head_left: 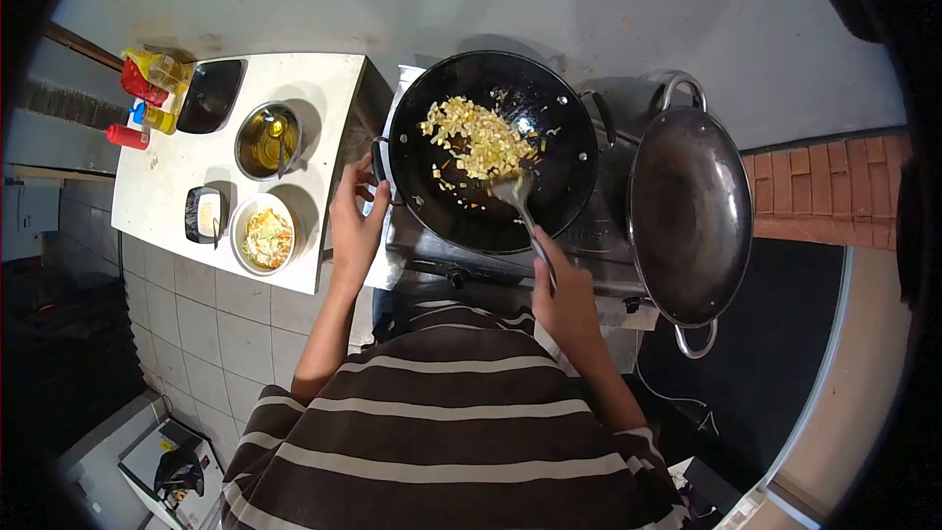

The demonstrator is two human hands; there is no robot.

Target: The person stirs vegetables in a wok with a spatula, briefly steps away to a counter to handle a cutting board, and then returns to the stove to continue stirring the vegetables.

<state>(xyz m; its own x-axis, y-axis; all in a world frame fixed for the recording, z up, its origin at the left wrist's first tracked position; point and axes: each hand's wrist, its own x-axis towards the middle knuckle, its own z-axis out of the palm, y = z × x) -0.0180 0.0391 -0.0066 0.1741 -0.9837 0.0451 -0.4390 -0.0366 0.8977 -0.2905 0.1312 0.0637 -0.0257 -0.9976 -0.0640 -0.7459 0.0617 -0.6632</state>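
Note:
A black two-handled wok [491, 226] sits on the stove, with chopped, pale yellow food pieces [479, 140] spread over its bottom. My left hand [357, 214] is closed at the wok's left handle [381, 169], the thumb and fingers on either side of it. My right hand [567, 302] grips the handle of a metal spatula [525, 204]. The spatula's blade rests in the wok at the near edge of the food, partly covered by bits of it.
Right of the stove [412, 260] leans a large empty metal wok [692, 221]. On the white table [186, 186] at left stand a pot of oil [267, 141], a bowl of shredded food [263, 236], a small black dish [206, 214], a black tray [211, 96] and several bottles [128, 136].

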